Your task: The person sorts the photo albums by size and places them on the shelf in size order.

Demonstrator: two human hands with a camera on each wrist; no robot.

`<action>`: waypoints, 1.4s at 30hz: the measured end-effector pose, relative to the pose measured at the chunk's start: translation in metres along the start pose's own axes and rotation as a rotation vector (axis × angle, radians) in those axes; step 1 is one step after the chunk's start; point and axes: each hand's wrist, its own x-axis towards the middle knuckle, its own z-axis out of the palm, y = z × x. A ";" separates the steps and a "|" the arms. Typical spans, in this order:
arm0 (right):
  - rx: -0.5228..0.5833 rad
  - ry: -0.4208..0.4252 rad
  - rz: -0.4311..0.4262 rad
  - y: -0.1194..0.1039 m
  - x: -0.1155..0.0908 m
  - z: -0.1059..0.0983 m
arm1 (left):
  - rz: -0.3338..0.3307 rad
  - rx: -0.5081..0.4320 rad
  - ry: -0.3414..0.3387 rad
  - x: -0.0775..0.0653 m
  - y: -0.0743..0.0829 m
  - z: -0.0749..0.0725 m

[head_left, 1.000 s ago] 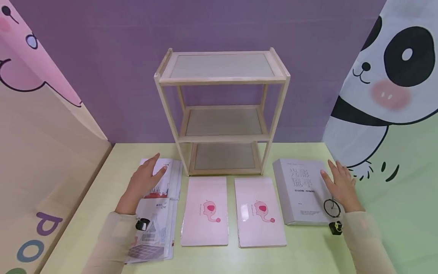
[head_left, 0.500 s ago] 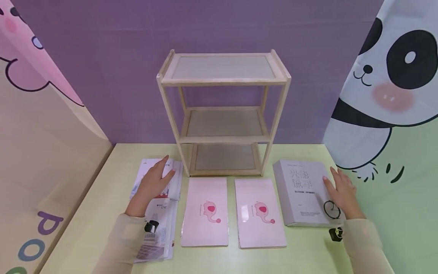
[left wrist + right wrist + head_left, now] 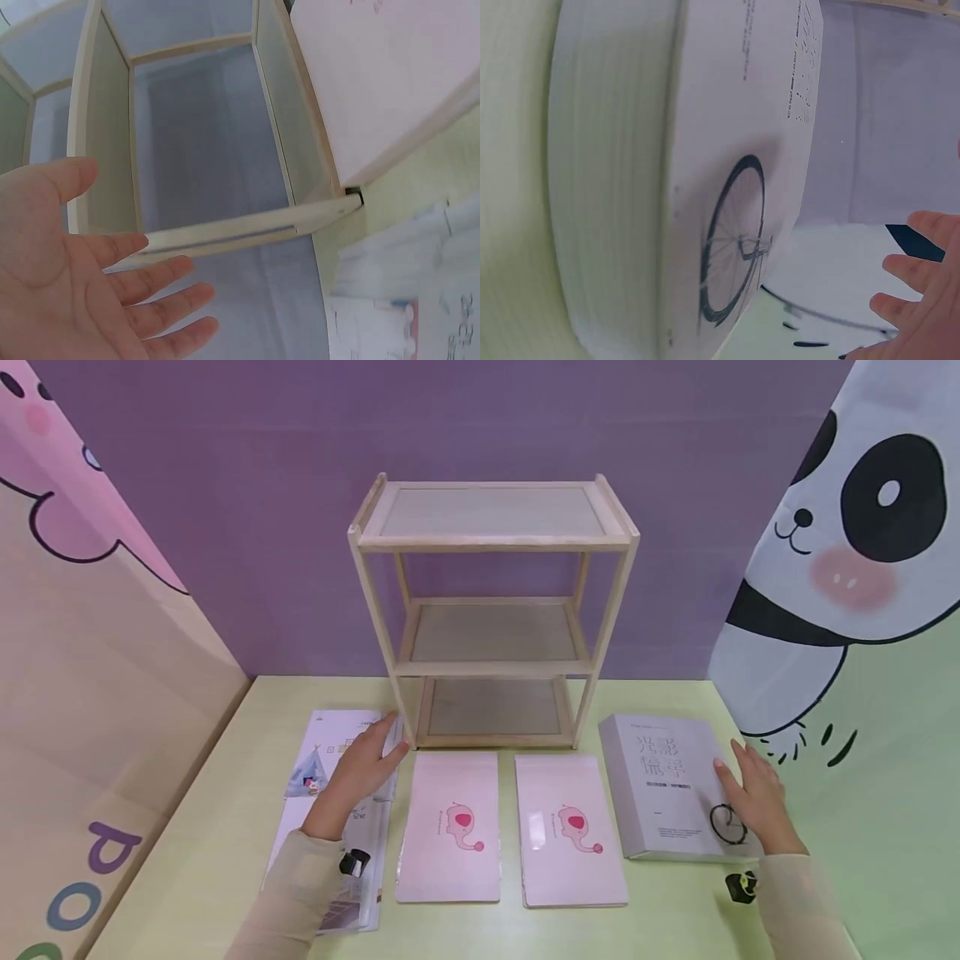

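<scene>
My left hand (image 3: 358, 781) is over the white printed booklets (image 3: 300, 814) on the left, fingers straight and holding nothing. In the head view its fingertips come right up to the front left leg of a small wooden three-tier shelf (image 3: 491, 668). The left wrist view shows the palm and spread fingers (image 3: 161, 315) in front of the shelf frame (image 3: 217, 229). My right hand (image 3: 761, 797) is at the right edge of a thick white book (image 3: 667, 785) with a bicycle wheel on its cover, its fingers extended. In the right wrist view those fingers (image 3: 911, 307) hold nothing.
Two pink booklets with elephant drawings lie side by side in front of the shelf, the left one (image 3: 450, 860) and the right one (image 3: 566, 868). A purple backdrop (image 3: 480, 418) stands behind the table (image 3: 210, 860). Printed side walls flank it, a panda (image 3: 847, 593) on the right.
My left hand has moved right and slightly forward, from above the left booklets toward the shelf leg. The right hand has shifted slightly down at the book's edge. The other things stay put.
</scene>
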 end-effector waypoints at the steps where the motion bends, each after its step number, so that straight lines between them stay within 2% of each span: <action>1: 0.000 0.001 0.001 0.001 -0.001 0.000 | 0.002 -0.008 -0.003 0.001 0.002 0.002; 7: 0.014 -0.016 0.022 0.003 -0.004 0.000 | 0.003 -0.046 -0.016 0.004 0.010 0.013; 13: 0.025 -0.059 0.056 0.007 -0.006 0.002 | 0.037 -0.069 -0.020 0.006 0.020 0.021; 16: 0.018 -0.053 0.048 0.009 -0.007 0.002 | 0.052 -0.084 -0.030 0.007 0.025 0.025; 24: 0.020 -0.072 0.072 0.011 -0.009 0.003 | 0.011 -0.079 -0.049 0.010 0.038 0.035; 31: 0.043 -0.098 0.102 0.016 -0.013 0.007 | 0.039 -0.105 -0.055 0.009 0.049 0.048; 42: 0.074 -0.117 0.151 0.020 -0.013 0.007 | 0.038 -0.110 -0.070 0.011 0.067 0.066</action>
